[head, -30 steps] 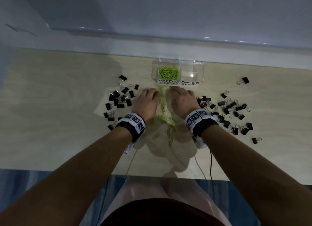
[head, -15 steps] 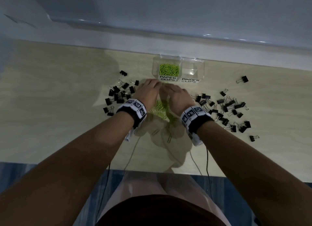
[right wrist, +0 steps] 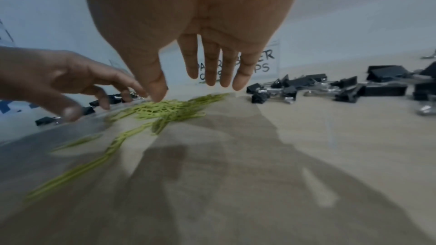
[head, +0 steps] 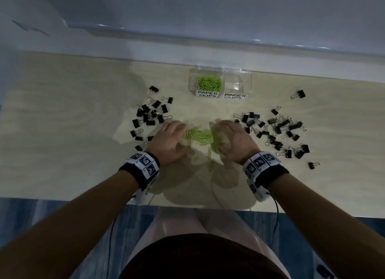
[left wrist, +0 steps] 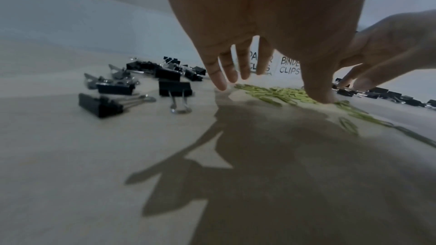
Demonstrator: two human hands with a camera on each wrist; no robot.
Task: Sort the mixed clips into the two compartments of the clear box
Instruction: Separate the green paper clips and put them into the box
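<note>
A loose pile of green paper clips lies on the wooden table between my hands. My left hand flanks the pile on its left, fingers straight and spread, thumb tip down at the clips. My right hand flanks it on the right, fingers straight, holding nothing. The clear box stands at the back; its left compartment, labelled PAPER CLIPS, holds green paper clips, and the right one, labelled BINDER CLIPS, looks empty.
Black binder clips lie in two scattered heaps: one left of my left hand, one right of my right hand. A lone binder clip sits far right. The table's near edge runs just behind my wrists.
Both hands have pulled back from near the box toward me and spread apart. The green paper clips now lie in a wider pile between them.
</note>
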